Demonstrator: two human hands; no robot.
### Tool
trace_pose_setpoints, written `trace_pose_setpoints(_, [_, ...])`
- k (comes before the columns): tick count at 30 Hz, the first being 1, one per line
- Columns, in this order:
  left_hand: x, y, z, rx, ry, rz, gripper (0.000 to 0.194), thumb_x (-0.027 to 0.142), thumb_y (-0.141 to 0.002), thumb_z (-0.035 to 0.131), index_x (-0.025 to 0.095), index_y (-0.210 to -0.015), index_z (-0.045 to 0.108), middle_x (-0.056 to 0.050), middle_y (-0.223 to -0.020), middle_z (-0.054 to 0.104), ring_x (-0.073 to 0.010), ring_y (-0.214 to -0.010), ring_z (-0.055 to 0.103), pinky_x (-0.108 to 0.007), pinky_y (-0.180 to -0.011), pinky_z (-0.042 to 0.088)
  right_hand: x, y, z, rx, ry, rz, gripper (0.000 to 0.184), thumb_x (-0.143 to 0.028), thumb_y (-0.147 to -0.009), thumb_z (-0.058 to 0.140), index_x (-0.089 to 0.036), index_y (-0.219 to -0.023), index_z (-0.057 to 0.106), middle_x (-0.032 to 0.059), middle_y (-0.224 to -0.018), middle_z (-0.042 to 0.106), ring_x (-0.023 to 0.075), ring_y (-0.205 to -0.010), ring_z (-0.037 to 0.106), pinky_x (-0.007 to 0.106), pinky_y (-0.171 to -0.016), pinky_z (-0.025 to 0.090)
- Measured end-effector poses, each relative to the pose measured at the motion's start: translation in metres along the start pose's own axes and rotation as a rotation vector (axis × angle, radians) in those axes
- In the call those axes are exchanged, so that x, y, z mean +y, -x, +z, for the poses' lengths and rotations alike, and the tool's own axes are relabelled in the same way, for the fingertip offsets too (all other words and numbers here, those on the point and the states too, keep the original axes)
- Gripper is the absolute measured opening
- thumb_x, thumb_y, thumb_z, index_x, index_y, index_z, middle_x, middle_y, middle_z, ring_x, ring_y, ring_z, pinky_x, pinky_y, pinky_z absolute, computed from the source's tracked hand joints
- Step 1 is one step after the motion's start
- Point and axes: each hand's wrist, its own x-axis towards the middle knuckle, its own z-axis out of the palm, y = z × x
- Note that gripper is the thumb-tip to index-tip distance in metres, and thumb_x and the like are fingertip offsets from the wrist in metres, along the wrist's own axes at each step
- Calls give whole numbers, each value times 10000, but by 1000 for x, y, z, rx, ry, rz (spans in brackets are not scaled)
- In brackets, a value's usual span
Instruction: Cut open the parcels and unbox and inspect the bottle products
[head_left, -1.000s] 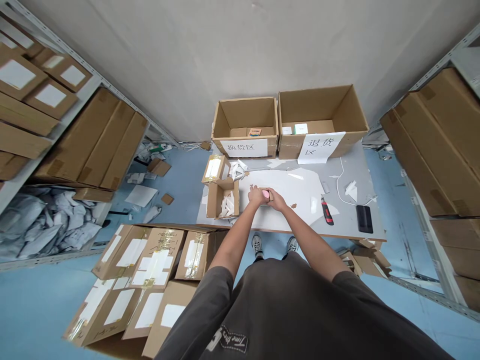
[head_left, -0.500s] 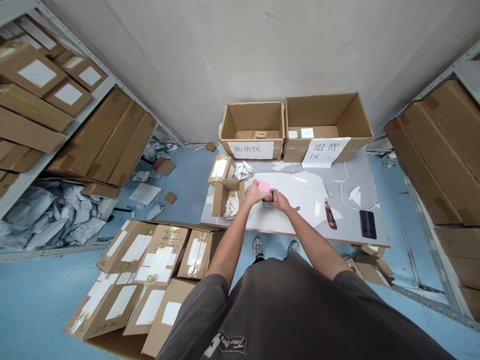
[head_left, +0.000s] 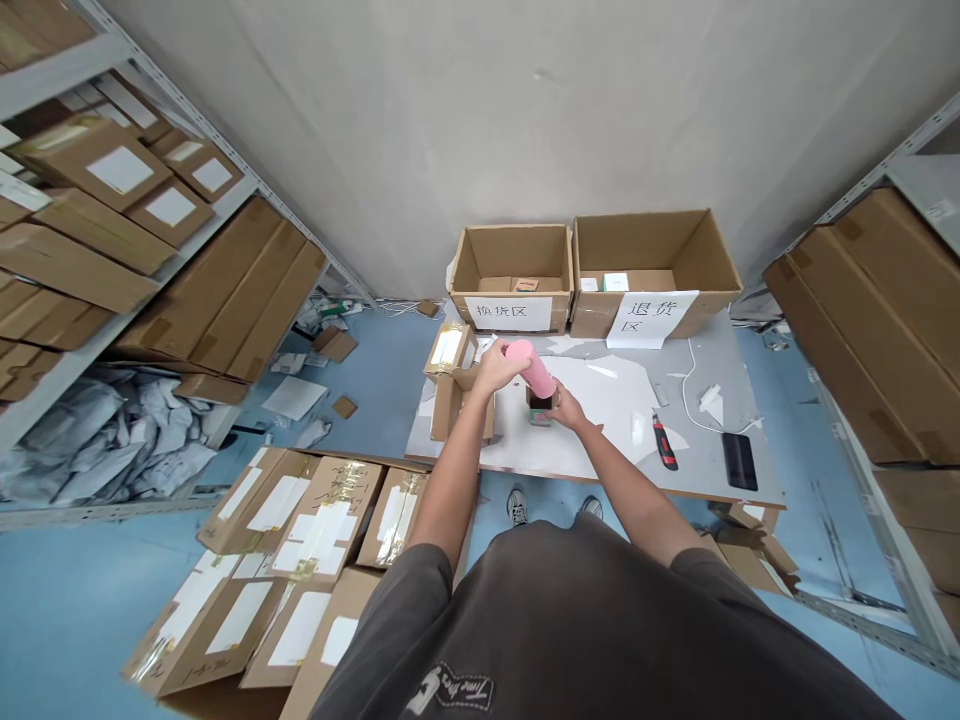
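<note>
L hand (head_left: 501,368), ctr of frame, is part closed w/ fingers curled on the upper end of the pink cylinder (head_left: 531,370), which tilts down to lower R. R hand (head_left: 565,408), just lower R of it, is part closed on the side of the small box (head_left: 540,407), open end up, over the desk (head_left: 701,460). Cylinder's lower end is by the box opening; can't tell if they touch. Red-blk cutter (head_left: 664,443) and blk phone (head_left: 739,461) lie R of ctr; two big open cartons (head_left: 508,312) stand behind, upper ctr.
</note>
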Motion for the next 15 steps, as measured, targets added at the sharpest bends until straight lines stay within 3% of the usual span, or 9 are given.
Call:
trace_pose_setpoints(3, [-6,0,-1,71,281,-62,375,410,-705,841,213,-952,637,-38,-997,705,-199,-923,681,-341,-859,593,-6,0,-11,14,-1,113,1181,-360,-630,901,-268,-1661,334,145,-1513,591,373,-1207,670,525,-1003,560])
trace_pose_setpoints(6, [-14,5,3,79,653,-138,412,480,-750,823,209,-988,622,-37,-969,697,-189,-928,705,-363,-882,625,-19,4,-27,67,-60,122,1232,-453,-587,943,-259,-1652,356,178,-1578,520,400,-1282,634,563,-1050,538])
trace_pose_setpoints(8, [-17,11,12,83,858,-168,444,524,-796,792,209,-1062,626,-49,-1001,722,-199,-1002,725,-386,-945,629,-37,9,-39,115,-145,67,1213,-495,-592,947,-278,-1642,379,170,-1624,474,403,-1397,560,570,-1121,496])
trace_pose_setpoints(12, [-15,28,42,95,1092,-226,508,614,-912,646,216,-1226,638,-115,-1198,758,-251,-1250,698,-398,-1050,613,-91,17,-62,103,-426,-134,975,-587,-744,867,-338,-1588,447,118,-1615,505,350,-1522,456,536,-1163,468])
trace_pose_setpoints(15, [-8,45,70,59,1187,-254,588,686,-925,545,211,-1259,640,-138,-1282,739,-275,-1348,652,-396,-1085,602,-135,17,-77,73,-602,-277,843,-613,-796,843,-352,-1522,504,89,-1509,611,309,-1480,508,498,-1171,471])
